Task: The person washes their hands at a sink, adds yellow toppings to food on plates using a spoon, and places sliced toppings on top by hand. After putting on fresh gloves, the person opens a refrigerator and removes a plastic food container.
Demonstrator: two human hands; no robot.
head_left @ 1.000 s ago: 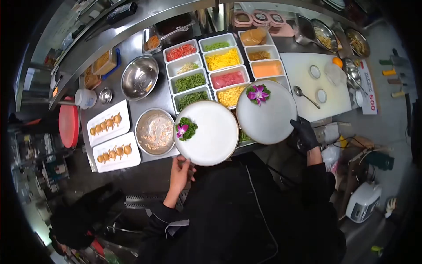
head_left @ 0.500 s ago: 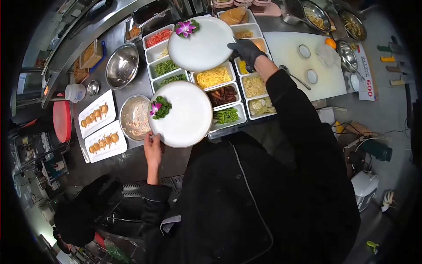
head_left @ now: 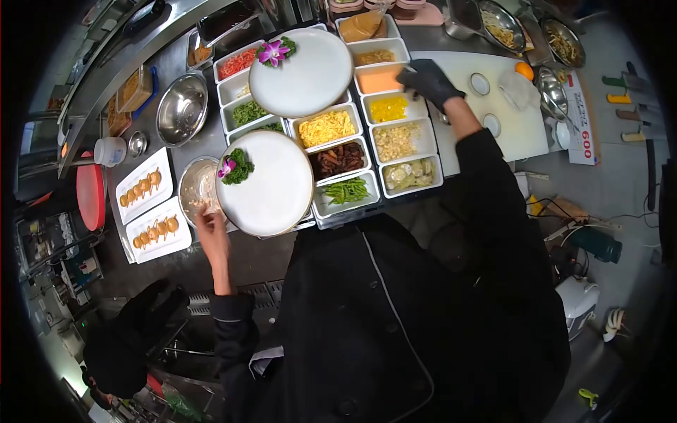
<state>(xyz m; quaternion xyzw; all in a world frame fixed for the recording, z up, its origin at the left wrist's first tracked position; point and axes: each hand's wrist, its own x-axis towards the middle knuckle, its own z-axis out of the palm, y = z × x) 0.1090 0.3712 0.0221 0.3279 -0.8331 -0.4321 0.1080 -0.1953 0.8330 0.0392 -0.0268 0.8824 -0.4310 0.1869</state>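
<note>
A white round plate (head_left: 271, 190) with green garnish and a purple flower (head_left: 227, 168) sits at the front, over the edge of the ingredient tubs. My left hand (head_left: 213, 236) is beside its left rim, near the steel bowl (head_left: 196, 185); its fingers are curled and what they hold, if anything, is hidden. A second round plate (head_left: 307, 77), also garnished with a flower (head_left: 273, 52), rests on the tubs farther back. My right hand, black-gloved (head_left: 431, 83), is over the right-hand tubs, apart from that plate, its fingers bent near the orange sauce tub (head_left: 379, 79).
Two rectangular plates (head_left: 144, 185) of small brown-topped pieces lie at left, below a steel bowl (head_left: 182, 109). A white cutting board (head_left: 522, 130) with small dishes is at right. Another person (head_left: 120, 352) in dark clothes is at the lower left.
The gloved right hand moved the second plate from the front right to the back tubs, then let it go and drew away rightward. My left hand and the front plate shifted left in view.
</note>
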